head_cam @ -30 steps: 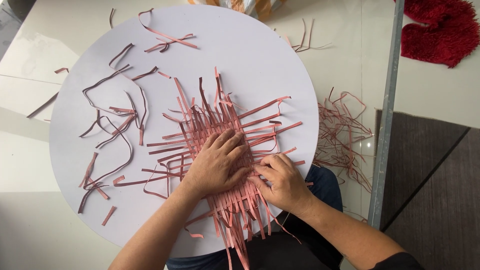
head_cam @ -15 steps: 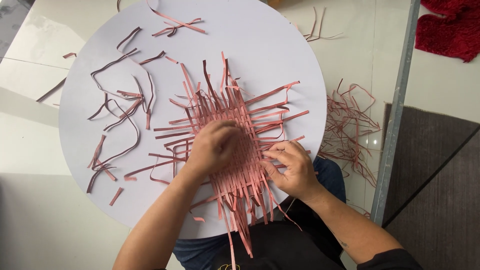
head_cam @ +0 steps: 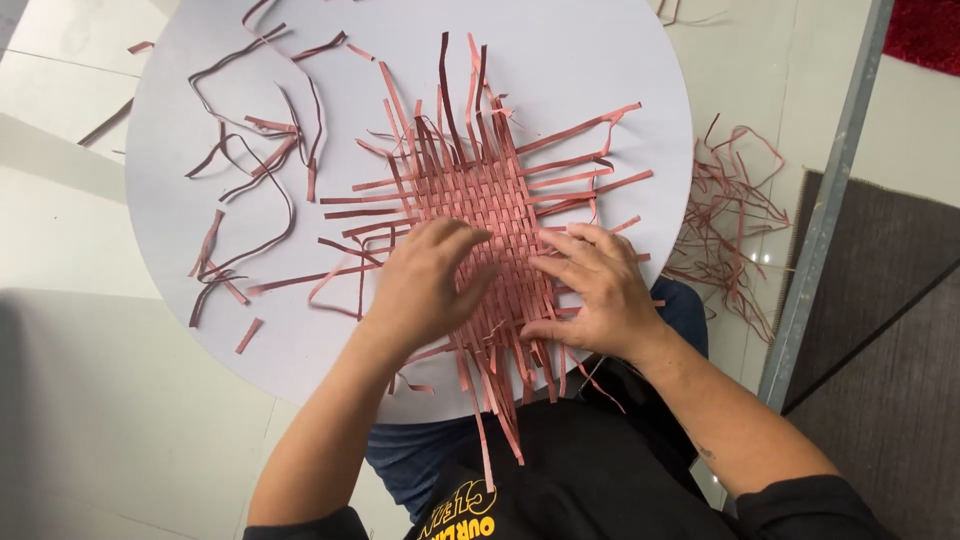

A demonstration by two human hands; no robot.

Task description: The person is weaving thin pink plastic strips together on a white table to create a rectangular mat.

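A woven mat of pink paper strips (head_cam: 485, 200) lies on a round white board (head_cam: 590, 60), with loose strip ends sticking out on all sides. My left hand (head_cam: 425, 285) rests flat on the mat's lower left part, fingers spread and pressing the weave. My right hand (head_cam: 600, 290) lies on the mat's lower right edge, fingers apart and touching the strips there. Neither hand has anything closed in its fingers.
Loose pink and dark strips (head_cam: 250, 180) lie scattered on the board's left side. A tangle of strips (head_cam: 730, 215) sits on the tiled floor to the right, beside a grey metal rail (head_cam: 825, 200) and a dark mat (head_cam: 890, 330). A red rug (head_cam: 925, 35) is top right.
Both hands slid down toward the mat's near edge, uncovering the woven middle. The view moved closer and shifted, so the board sits higher and larger in frame.
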